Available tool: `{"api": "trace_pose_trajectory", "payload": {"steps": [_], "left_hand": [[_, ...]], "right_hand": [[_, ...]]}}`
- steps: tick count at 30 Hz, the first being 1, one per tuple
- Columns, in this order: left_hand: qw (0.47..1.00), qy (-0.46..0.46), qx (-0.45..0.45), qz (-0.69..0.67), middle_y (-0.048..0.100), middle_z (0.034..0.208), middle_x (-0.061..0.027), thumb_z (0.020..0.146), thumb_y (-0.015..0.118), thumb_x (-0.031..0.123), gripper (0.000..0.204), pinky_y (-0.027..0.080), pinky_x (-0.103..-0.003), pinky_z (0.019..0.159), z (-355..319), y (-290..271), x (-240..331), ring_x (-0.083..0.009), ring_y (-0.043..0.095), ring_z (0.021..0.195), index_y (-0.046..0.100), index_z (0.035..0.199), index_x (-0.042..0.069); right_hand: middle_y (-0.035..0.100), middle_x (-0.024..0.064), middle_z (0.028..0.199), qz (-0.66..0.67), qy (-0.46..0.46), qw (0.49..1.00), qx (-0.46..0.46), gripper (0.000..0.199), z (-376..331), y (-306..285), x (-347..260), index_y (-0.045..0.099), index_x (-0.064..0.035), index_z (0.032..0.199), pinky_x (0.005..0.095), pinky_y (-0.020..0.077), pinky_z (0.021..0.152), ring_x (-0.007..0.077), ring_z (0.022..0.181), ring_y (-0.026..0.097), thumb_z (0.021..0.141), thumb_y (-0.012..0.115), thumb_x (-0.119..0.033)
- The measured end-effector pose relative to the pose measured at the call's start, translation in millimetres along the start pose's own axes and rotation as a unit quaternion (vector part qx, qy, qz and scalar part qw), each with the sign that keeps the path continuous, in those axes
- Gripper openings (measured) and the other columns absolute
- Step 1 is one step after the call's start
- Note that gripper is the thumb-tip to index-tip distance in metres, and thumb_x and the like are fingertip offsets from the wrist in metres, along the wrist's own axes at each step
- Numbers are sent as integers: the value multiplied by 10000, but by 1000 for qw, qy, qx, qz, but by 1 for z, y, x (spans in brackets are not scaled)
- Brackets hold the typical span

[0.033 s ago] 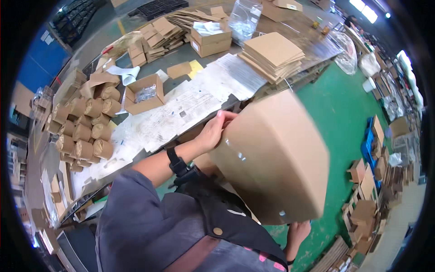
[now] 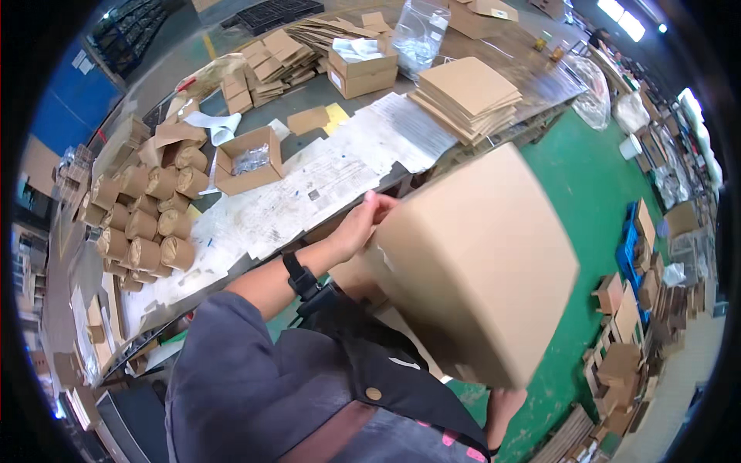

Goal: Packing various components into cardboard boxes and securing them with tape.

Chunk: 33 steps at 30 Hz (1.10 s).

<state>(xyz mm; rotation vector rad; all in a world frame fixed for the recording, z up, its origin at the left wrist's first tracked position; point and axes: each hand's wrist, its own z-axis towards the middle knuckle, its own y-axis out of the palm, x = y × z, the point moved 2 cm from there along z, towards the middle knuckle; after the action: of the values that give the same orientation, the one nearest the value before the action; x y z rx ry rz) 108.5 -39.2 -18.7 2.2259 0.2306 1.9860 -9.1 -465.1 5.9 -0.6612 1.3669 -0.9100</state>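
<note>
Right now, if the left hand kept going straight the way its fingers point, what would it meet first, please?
The left hand grips the upper edge of the large cardboard box, fingers pointing up toward the table. Going straight on, it would probably first meet the printed paper sheets at the table's edge, then the stack of flat cardboard; depth is unclear.

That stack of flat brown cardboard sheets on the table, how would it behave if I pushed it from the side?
The stack of flat brown cardboard sheets would probably shear, since its layers already sit slightly fanned. Single sheets look stiff yet light. It seems unlikely to tip, being low and wide on the paper-covered table.
</note>
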Motion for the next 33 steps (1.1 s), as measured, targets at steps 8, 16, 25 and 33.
{"api": "trace_pose_trajectory", "payload": {"steps": [8,16,25,33], "left_hand": [[969,-207,-42,127,399,1396,-152,905,286,699,819,314,-331,1037,-11,-51,-7,-237,362,1306,318,1420,63],[901,102,-65,417,520,1105,-210,924,502,504,595,407,-393,935,-17,-61,69,-346,513,1081,464,1226,-8],[984,-121,-112,69,647,1010,-191,891,609,421,507,463,-373,870,-47,-193,88,-267,629,942,560,1163,-4],[729,-93,5,678,617,902,-148,831,636,402,381,396,-445,779,-189,-314,-43,-299,581,961,587,955,46]], "right_hand": [[549,39,691,88,287,948,-106,310,-46,-28,49,592,5,885,319,431,565,165,645,526,930,543,-298],[499,168,1307,447,208,869,27,554,-1,-85,-216,403,61,1348,442,341,1044,306,1218,463,936,481,-300],[605,125,1120,-8,-336,701,-629,358,131,133,-452,592,17,1118,378,430,954,288,1055,571,877,647,-241],[336,285,1430,-208,-287,929,109,772,482,292,-351,351,47,1377,454,235,1119,417,1338,300,805,686,-348]]}}
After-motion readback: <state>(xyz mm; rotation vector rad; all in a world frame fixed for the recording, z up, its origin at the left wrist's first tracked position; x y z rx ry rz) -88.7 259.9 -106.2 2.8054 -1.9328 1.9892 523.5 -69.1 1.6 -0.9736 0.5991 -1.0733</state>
